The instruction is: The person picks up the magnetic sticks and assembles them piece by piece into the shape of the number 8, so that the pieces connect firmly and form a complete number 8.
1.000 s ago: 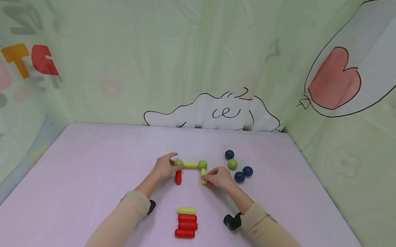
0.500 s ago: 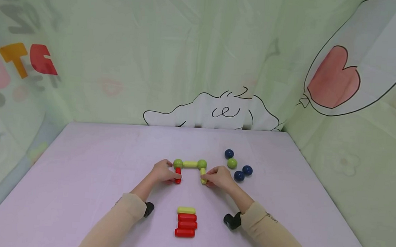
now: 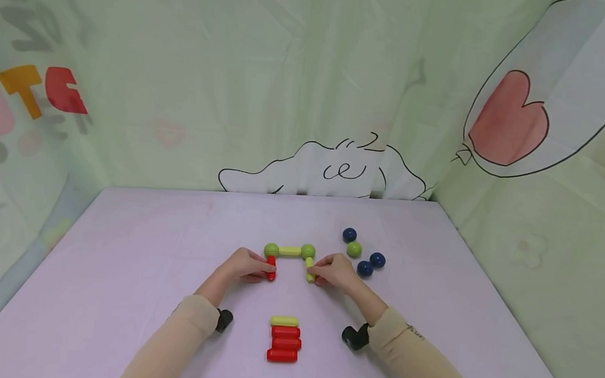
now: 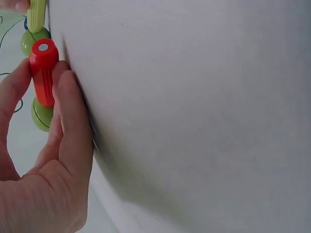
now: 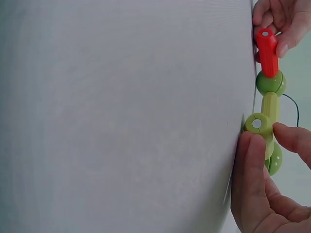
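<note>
My left hand (image 3: pixel 243 265) pinches a red magnetic rod (image 4: pixel 43 77) between thumb and fingers; a round metal spot shows on its near end. That rod's far end meets a green ball (image 3: pixel 271 249). A yellow-green rod (image 3: pixel 290 250) lies between this ball and a second green ball (image 3: pixel 308 251). From the second ball another yellow-green rod (image 3: pixel 310 264) points toward me, and my right hand (image 3: pixel 336 272) pinches it near its free end. In the right wrist view a metal spot shows on that rod's end (image 5: pixel 256 123). Together the pieces form a three-sided frame.
Several loose balls lie right of the frame: a green ball (image 3: pixel 353 249), a dark blue ball (image 3: pixel 349 234) behind it, and two more blue ones in front. Nearer me, a yellow-green rod (image 3: pixel 284 321) and three red rods (image 3: pixel 285 343) lie in a stack-like row.
My left hand has moved from the left green ball down to the red rod and now pinches it. My right hand stays on its yellow-green rod.
</note>
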Motion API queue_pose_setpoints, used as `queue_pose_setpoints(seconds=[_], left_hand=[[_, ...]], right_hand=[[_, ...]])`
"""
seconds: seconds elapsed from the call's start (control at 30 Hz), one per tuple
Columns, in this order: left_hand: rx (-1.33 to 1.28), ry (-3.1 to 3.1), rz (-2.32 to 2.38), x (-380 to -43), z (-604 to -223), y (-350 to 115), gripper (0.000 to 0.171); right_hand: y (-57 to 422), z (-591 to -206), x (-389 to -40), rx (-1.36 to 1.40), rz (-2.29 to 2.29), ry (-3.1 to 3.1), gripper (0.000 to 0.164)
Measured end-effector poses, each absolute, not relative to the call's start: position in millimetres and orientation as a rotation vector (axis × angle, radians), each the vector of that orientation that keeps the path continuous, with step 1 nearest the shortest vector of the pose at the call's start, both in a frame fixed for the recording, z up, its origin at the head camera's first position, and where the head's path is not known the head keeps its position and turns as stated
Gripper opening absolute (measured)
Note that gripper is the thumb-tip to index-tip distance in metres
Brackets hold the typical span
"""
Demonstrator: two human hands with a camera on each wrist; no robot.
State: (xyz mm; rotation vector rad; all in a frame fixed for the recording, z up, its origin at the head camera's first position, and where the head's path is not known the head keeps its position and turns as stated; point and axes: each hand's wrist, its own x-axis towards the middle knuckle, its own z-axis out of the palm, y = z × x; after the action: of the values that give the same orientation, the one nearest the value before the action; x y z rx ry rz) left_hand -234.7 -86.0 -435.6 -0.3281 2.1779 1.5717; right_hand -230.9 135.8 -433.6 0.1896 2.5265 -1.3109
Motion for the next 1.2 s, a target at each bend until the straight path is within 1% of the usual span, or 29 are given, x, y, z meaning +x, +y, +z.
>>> queue_pose_setpoints(seconds=[0.4,0.77,0.9,1.0,1.2], left_hand=[[-0.306,2.131,1.609,-236,-440,-91,0.034],[-0.288,2.121,1.603,-235,-437,-91,0.036],[-0.304,2.135,1.581,-236,-438,-91,0.034],[-0.306,2.143,1.566,-237,-438,-92,0.032],[-0.299,2.129,1.578,-238,-438,-92,0.034]], right_hand=[[148,-424,-235,0.12,-1.334,2.654,0.025],[178,-413,-244,-0.159,-1.275,3.044,0.023],[190,-413,-249,-0.256,-1.241,3.095,0.026],[198,-416,-254,-0.299,-1.19,3.11,0.03],[210,-421,-259,-0.298,-1.104,3.106,0.036]])
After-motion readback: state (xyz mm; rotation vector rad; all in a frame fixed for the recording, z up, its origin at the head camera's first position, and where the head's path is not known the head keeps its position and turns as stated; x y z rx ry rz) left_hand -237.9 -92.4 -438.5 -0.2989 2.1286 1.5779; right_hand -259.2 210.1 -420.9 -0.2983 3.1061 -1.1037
